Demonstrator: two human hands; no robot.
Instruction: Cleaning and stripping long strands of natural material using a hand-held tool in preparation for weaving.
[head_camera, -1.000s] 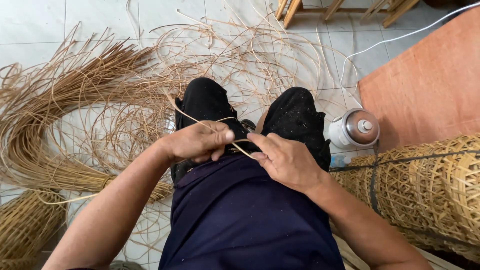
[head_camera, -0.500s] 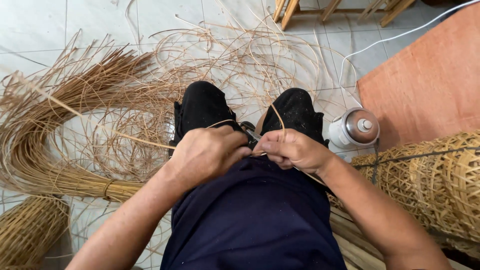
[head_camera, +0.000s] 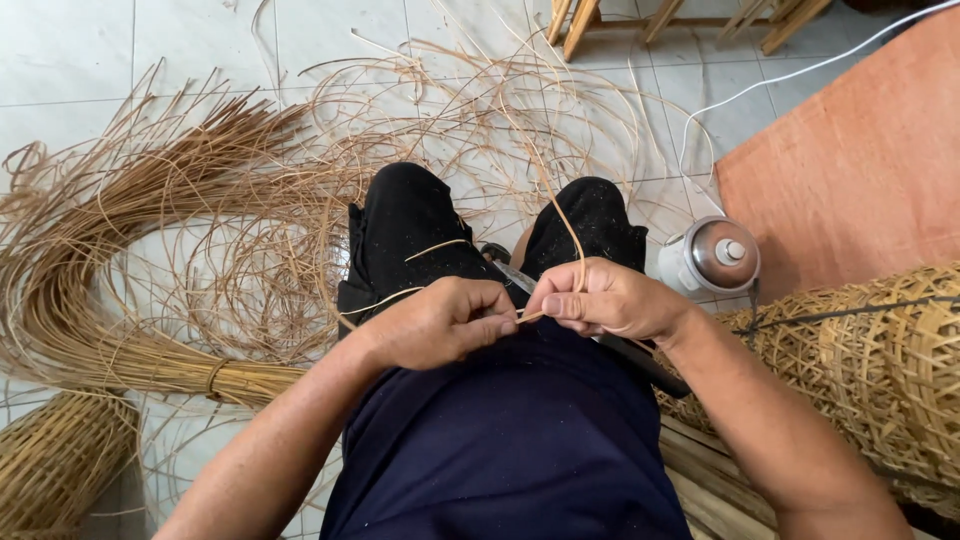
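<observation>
A thin rattan strip (head_camera: 570, 235) is pinched by both closed hands, left hand (head_camera: 440, 322) and right hand (head_camera: 605, 300), above a white tiled floor (head_camera: 80, 70) strewn with loose cane (head_camera: 180, 200).

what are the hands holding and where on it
Both hands, left hand and right hand, pinch one thin rattan strip at its near end.

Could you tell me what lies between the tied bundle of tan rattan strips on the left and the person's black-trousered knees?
In the head view, loose curling rattan strands lie scattered over the pale tiled floor between the tied bundle and the knees.
</observation>
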